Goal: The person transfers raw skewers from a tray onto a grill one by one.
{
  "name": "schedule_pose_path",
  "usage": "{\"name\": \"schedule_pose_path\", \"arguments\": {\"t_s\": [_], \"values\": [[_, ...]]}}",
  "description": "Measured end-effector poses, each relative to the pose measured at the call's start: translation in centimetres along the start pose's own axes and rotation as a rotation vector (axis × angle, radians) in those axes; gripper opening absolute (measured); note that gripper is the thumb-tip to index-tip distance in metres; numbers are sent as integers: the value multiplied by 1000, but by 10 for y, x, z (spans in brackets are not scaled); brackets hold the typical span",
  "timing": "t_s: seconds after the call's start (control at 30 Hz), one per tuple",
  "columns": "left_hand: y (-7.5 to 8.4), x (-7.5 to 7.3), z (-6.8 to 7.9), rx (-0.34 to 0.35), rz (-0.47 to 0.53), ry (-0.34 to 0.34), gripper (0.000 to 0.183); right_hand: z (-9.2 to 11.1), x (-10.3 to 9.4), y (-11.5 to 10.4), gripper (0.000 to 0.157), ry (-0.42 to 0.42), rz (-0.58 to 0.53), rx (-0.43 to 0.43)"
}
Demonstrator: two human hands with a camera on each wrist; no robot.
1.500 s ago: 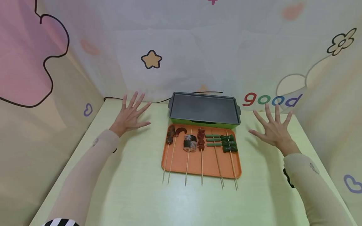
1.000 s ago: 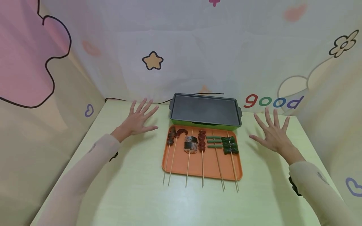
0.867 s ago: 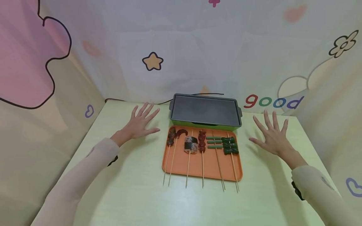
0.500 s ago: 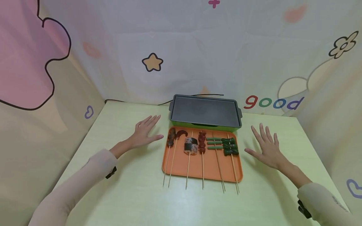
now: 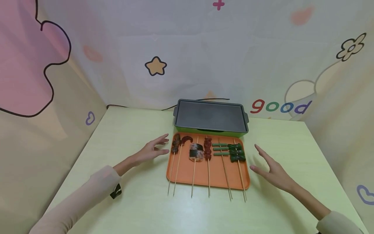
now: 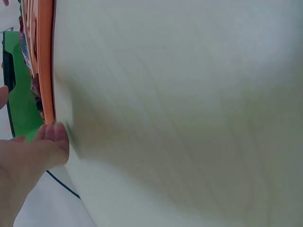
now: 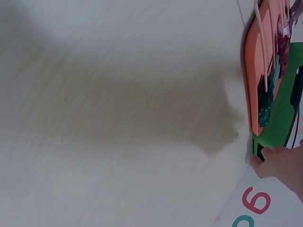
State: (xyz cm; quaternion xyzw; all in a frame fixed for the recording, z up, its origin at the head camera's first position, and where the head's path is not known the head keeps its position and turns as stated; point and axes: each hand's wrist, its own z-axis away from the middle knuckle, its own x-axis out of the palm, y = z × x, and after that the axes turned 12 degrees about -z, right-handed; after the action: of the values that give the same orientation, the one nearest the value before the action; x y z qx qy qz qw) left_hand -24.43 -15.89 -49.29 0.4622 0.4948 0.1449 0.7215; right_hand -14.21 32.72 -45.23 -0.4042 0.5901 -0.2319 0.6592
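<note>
Table (image 5: 140, 214): pale yellow-green, is filling the lower half of the frame; arm shadows are falling across it.
Backdrop cloth (image 5: 201, 65): greyish white, creased, is hanging over the upper half and is showing a yellow star (image 5: 156, 66) left of centre, a pink shape (image 5: 26, 58) at upper left and an outlined flower (image 5: 351, 47) at upper right.
Lettering (image 5: 281, 107): "good", in red, green, blue and purple, is standing out right of centre.
Tray (image 5: 201, 174): orange, is lying at the centre of the frame and is bearing a row of skewers (image 5: 196, 152), their stick ends projecting past its lower edge.
Grill (image 5: 211, 115): dark plate, green base, is standing just above the tray in the frame.
Left hand (image 5: 152, 149): is hovering just beside the tray's left edge, fingers slightly bent, thumb apart.
Right hand (image 5: 276, 174): is hovering near the tray's right edge, fingers together, thumb apart.
</note>
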Motion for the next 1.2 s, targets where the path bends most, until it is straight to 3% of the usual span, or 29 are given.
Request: {"name": "schedule_pose_path", "arguments": {"t_s": [0.17,0.3,0.53,0.8,1.0,1.2], "values": [[0,5,2,-30,73,-38,74,8,7,-4,62,-17,-64,-4],[-1,10,1,-42,137,-69,72,16,10,-5,53,-121,-241,74],[-6,14,-2,-53,168,-83,76,27,17,-3,54,-286,-441,234],[-3,14,-4,-70,200,-125,83,35,26,4,56,-393,-636,303],[-4,15,-5,-94,181,-116,81,38,31,6,62,-434,-750,363],[-3,16,-8,-103,181,-110,79,40,34,9,68,-420,-850,384]]}}
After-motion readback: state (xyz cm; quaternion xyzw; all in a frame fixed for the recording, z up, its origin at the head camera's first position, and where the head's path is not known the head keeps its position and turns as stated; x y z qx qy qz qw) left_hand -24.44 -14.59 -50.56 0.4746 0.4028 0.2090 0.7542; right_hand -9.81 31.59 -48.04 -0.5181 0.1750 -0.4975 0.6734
